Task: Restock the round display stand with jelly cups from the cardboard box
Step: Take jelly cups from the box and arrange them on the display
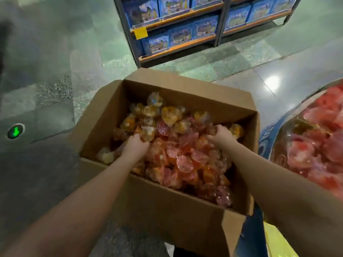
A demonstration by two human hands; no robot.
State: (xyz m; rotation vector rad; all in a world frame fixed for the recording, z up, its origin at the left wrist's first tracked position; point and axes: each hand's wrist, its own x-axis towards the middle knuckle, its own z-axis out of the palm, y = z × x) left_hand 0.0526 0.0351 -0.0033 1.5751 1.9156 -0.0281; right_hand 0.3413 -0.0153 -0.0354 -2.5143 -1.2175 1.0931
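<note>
Looking down from my head, the open cardboard box [167, 206] sits on the floor [46, 89] in front of me, heaped with jelly cups [185, 156], orange and yellow at the far side, pink and red nearer. My left hand [136, 145] is dug into the heap, fingers curled round cups; my right hand [221, 136] does the same further right. The round display stand [269, 143], holding red cups, stands just beside the box on my right. Shelves [185, 28] of blue boxes stand beyond.

I see a glossy grey-green tiled floor [55, 71] catching a ceiling-light glare, a dark metal shelf [220, 19] stocked with blue boxes [204, 27], and a green arrow marker [15, 131].
</note>
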